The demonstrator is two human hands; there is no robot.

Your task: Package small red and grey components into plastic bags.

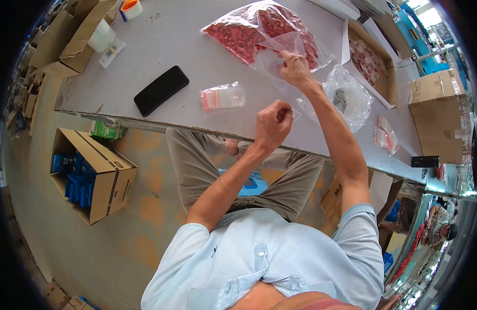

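Observation:
My right hand (294, 68) reaches over the mouth of a large clear plastic bag (249, 35) of small red pieces. Its fingers are bent together, and whatever they hold is too small to make out. Nearer me, just above the table's front edge, my left hand (273, 123) is closed; a bit of clear film shows beside it, but its grip is hidden. A pack of small clear bags with a red strip (222, 97) lies to its left. Right of my right forearm sits a crumpled clear bag (350, 98) with small dark metallic pieces.
A black phone (161, 91) lies on the table's left. At the right stand an open carton (391, 93) of small red-and-white packets, a cardboard box (439, 119), red-striped packets (385, 135) and a black cylinder (425, 161). Tape rolls (130, 9) lie far left. A carton (112, 181) holding blue boxes is on the floor.

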